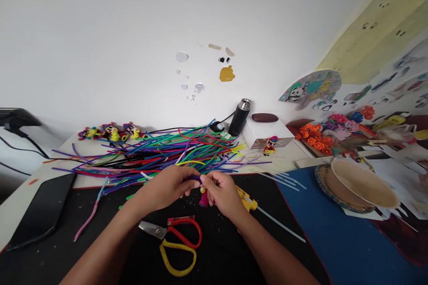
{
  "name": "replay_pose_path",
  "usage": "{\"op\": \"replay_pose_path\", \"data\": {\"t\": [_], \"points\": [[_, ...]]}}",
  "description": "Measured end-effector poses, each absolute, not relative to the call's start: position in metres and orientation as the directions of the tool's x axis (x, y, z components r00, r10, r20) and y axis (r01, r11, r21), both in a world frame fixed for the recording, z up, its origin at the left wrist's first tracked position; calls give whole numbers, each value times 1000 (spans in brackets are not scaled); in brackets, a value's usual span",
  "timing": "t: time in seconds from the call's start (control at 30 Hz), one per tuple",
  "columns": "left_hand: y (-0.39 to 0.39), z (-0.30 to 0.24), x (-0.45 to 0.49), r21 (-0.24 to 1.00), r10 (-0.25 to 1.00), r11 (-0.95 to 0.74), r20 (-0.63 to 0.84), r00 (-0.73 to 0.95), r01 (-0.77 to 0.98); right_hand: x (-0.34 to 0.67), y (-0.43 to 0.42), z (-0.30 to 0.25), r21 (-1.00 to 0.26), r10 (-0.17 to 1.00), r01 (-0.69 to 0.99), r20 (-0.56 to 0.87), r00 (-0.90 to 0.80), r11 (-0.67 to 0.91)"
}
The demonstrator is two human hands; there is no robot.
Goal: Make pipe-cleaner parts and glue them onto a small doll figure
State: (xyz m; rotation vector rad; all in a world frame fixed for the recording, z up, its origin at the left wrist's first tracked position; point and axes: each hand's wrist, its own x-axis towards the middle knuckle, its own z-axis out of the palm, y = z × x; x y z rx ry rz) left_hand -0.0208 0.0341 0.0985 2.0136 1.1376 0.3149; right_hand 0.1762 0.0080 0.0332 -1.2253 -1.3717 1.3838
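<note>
My left hand (172, 185) is closed in a pinch on one end of a short purple pipe cleaner piece (193, 178). My right hand (221, 190) pinches close beside it, fingertips nearly meeting the left ones. Below the right fingertips a small magenta and yellow fuzzy figure (203, 198) shows; the fingers hide most of it. Scissors (177, 240) with one red and one yellow handle lie on the black mat, below the hands. A yellow glue gun (248, 199) lies behind my right wrist, a clear glue stick (282, 225) projecting from it.
Many coloured pipe cleaners (160, 153) are heaped behind the mat. Several finished fuzzy figures (113, 132) sit at the back left, another (270, 146) by a white box (267, 130). A black flask (240, 118), a phone (42, 211) and a bowl (364, 182) stand or lie around.
</note>
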Motion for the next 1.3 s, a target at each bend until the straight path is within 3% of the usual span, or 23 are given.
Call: {"op": "replay_pose_path", "data": {"t": [0.07, 0.2, 0.33, 0.43, 0.73, 0.93, 1.13, 1.23, 1.3], "points": [[33, 98, -19, 698, 810, -378, -69, 583, 608, 178, 9, 33, -994, 979, 31, -104, -177, -101], [29, 93, -15, 507, 761, -586, 78, 644, 632, 181, 9, 31, -993, 980, -36, -108, -168, -116], [26, 88, -11, 357, 719, -672, 109, 686, 648, 184, 7, 28, -989, 979, -76, -111, -172, -126], [25, 87, -9, 315, 703, -696, 114, 702, 646, 187, 7, 27, -990, 978, -78, -106, -178, -121], [28, 88, -9, 447, 724, -657, 150, 673, 607, 192, 1, 30, -997, 978, -21, -63, -200, -69], [28, 89, -8, 483, 744, -617, 100, 660, 622, 190, 1, 20, -995, 978, -89, -20, -208, -40], [27, 87, -9, 505, 752, -590, 61, 656, 630, 191, -2, 20, -996, 974, 77, 30, -224, 48], [29, 86, -10, 583, 741, -572, 65, 668, 577, 193, -3, 24, -986, 969, 144, 51, -242, 88], [31, 87, -11, 667, 729, -532, 48, 682, 521, 194, -4, 25, -994, 962, 93, 23, -271, 50]]}}
